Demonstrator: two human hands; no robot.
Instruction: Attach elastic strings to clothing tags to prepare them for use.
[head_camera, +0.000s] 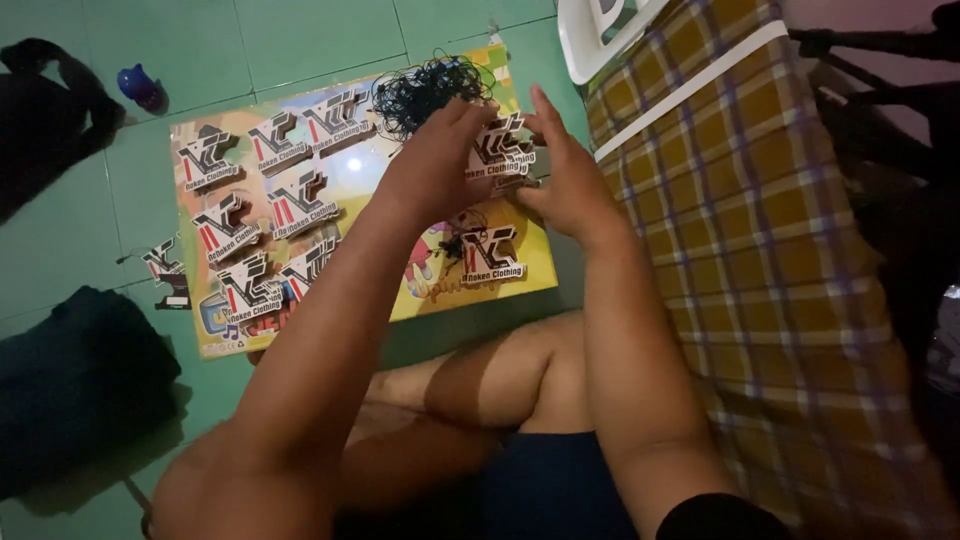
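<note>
Two bare hands work at the centre of what we log, above a green tiled floor (300, 40) that fills the left and upper field. To the right we record a plaid cloth (770, 250) in brown, yellow and violet checks, crossed by a white strip and running the full height of the view. At lower left lies a dark bundle of fabric (80, 380), and a second dark shape rests at the top left corner. On the floor ahead of the bent knee sits a colourful printed board (370, 170), mostly yellow, bearing cut-out tags (250, 240) in black, white and red, set out in loose rows on its left half; one more lies near its lower right edge, and another lies off the board on the tiles at left. A white plastic rim (585, 40) shows at the top, just beside the cloth. A tangle of black strings (425, 90) rests on the board's upper edge. We find the left hand (435, 160) curled, fingers pinching a small stack of tags (505, 150), held above the board's upper right part; the right hand (565, 170) meets the stack from the other side, fingers extended upward, thumb against it. A small blue object (140, 85) stands on the tiles at upper left.
</note>
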